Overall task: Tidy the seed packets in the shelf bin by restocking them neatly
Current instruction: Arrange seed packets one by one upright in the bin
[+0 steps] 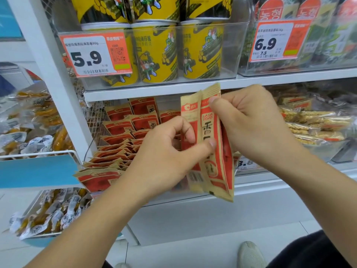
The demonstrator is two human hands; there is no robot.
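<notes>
- Left hand [164, 153] and right hand [249, 122] together pinch a small upright bunch of red-and-tan seed packets [209, 144] in front of the shelf.
- Behind them, more packets [119, 144] lie overlapped in the shelf bin [249, 171].
- Yellow tubs [156, 53] stand on the shelf above, beside a 5.9 price tag [94, 55].

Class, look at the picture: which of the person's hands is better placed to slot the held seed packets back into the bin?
Probably the left hand: it pinches the held packets directly in front of the bin's packet rows, while the right hand grips their tops farther right.
</notes>
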